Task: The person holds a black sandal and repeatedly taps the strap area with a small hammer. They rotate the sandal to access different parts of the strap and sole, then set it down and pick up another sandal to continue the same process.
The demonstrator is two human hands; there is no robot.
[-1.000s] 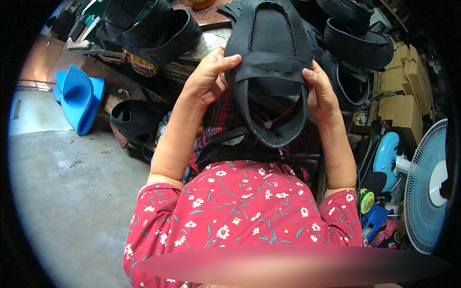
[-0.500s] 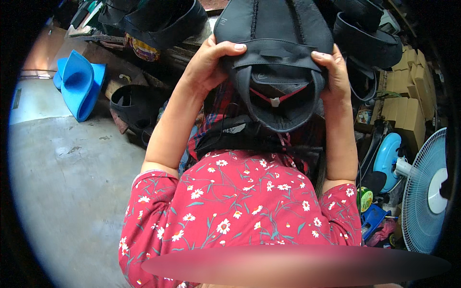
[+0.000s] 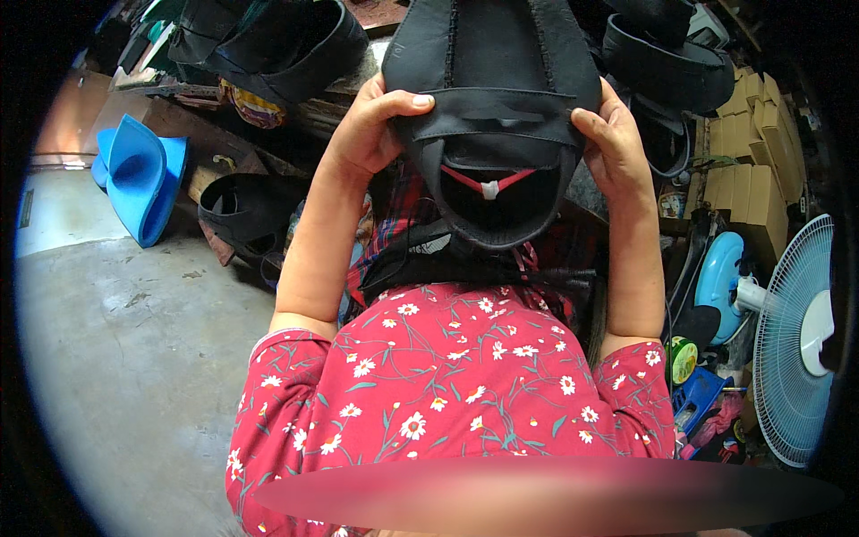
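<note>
1. Head view: the black shoe piece [image 3: 497,54] is held in the air above plaid cloth [image 3: 403,199], by the near edge of the bench [image 3: 371,12].
2. Left hand [image 3: 365,130] pinches its left edge, thumb on top; right hand [image 3: 617,148] pinches the right.
3. Judging from here, the cross band [image 3: 506,125] is already joined on; a red strip [image 3: 514,177] shows inside the opening.
4. Two long seams look rough, so I'd call it part-made; how much remains, I can't tell.
</note>
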